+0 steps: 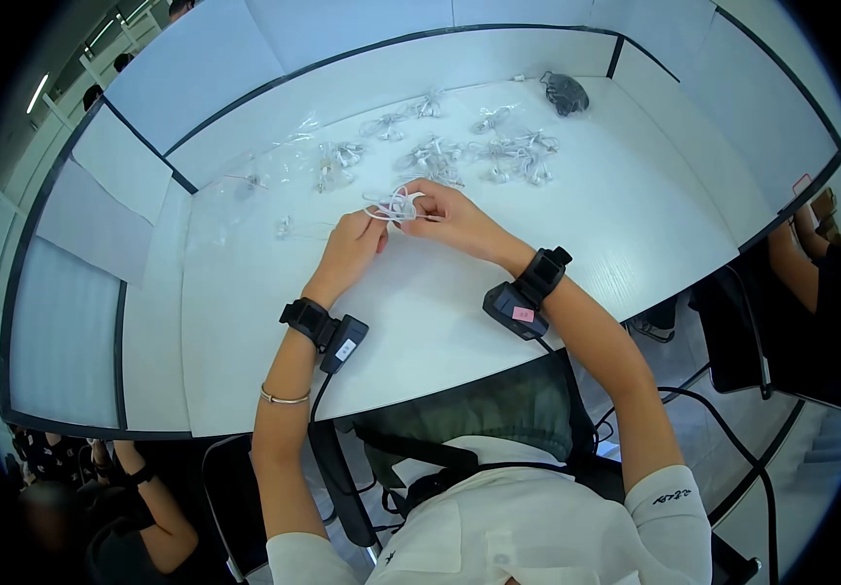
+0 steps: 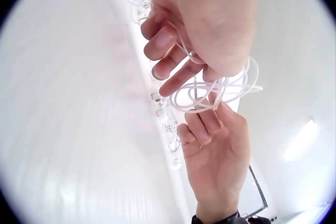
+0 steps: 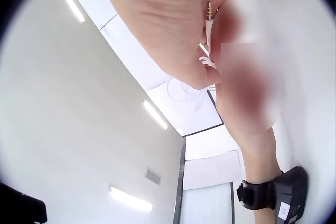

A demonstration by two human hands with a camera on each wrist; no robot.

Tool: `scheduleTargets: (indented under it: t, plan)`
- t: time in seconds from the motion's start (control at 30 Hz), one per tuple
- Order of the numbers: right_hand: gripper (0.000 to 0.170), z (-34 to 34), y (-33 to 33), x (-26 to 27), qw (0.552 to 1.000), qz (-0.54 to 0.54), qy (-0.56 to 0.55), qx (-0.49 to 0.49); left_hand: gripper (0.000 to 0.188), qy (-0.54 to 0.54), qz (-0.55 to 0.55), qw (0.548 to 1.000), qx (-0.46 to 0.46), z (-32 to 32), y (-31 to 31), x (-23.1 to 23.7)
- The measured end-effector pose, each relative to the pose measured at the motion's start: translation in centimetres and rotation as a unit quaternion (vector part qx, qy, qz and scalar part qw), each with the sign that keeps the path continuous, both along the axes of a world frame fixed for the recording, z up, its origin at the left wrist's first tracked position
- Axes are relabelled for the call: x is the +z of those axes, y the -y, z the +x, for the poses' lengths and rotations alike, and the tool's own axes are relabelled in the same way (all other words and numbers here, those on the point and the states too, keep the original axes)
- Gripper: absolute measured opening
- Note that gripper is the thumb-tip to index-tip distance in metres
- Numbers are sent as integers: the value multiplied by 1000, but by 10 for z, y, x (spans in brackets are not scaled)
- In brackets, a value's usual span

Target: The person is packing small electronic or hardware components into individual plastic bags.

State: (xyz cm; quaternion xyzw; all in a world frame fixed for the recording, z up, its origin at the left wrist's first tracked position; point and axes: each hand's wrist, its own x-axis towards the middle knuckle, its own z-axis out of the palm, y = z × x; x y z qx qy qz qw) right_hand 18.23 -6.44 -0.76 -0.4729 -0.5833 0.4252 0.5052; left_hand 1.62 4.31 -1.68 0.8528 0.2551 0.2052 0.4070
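Observation:
A loosely coiled white earphone cable point(image 1: 396, 207) is held up over the table between both hands. My left hand point(image 1: 348, 253) pinches the coil at its left side; in the left wrist view, a strand of the cable point(image 2: 226, 90) runs through its bent fingers. From the right, my right hand point(image 1: 467, 224) grips the same bundle between thumb and fingers. A metal-tipped audio plug point(image 3: 209, 16) sticks out of the right hand point(image 3: 163, 24) in the right wrist view. Part of that view is blurred over the left hand.
Several bundles of white cables point(image 1: 430, 156) lie across the back of the white table point(image 1: 576, 244). Clear plastic bags point(image 1: 289, 161) are at the back left, and a dark pouch point(image 1: 565, 95) is at the back right. Low partition panels point(image 1: 391, 73) enclose the tabletop.

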Motion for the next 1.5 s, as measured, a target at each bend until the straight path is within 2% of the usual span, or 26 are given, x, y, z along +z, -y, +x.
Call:
scheduleTargets:
  t: [0.17,0.27,0.37,0.47,0.6,0.67,0.8,0.9,1.0,1.1,1.2,1.3,1.5]
  plan:
    - [31,-4,-2,-7,996,73,-48,8,31,37,-21,999,-25,3,9,1]
    - [27,-6,1,0,997,62,-51,-4,28,57,-61,996,-32,5,10,1]
    - [25,0,-4,-10,992,74,11,-102,27,112,-69,991,-7,5,14,8]
    - [28,6,-5,-10,989,33,48,-133,25,140,-100,985,5,2,12,14]
    - [29,1,4,8,990,46,22,-131,25,202,-172,962,62,3,10,15]
    - [28,0,3,6,991,46,-28,-125,28,215,-176,958,72,1,5,14]
    - [26,-1,6,12,989,65,-17,-131,31,256,-181,943,113,0,3,14]
    - [27,-3,11,20,985,52,-52,-158,34,268,-168,939,132,0,3,15]
    - [29,-2,13,22,986,34,-39,-156,32,256,-170,943,128,-2,1,15]
    - [25,-1,9,12,995,12,-34,-90,27,257,-177,942,120,-3,-6,10]
    - [26,-5,7,7,998,-2,49,-42,21,264,-195,938,115,-2,-7,9]
    - [27,-8,7,5,997,16,71,-36,20,247,-207,941,105,-4,-2,14]
    - [25,-8,6,3,994,47,73,-66,20,278,-182,936,119,-1,-7,5]
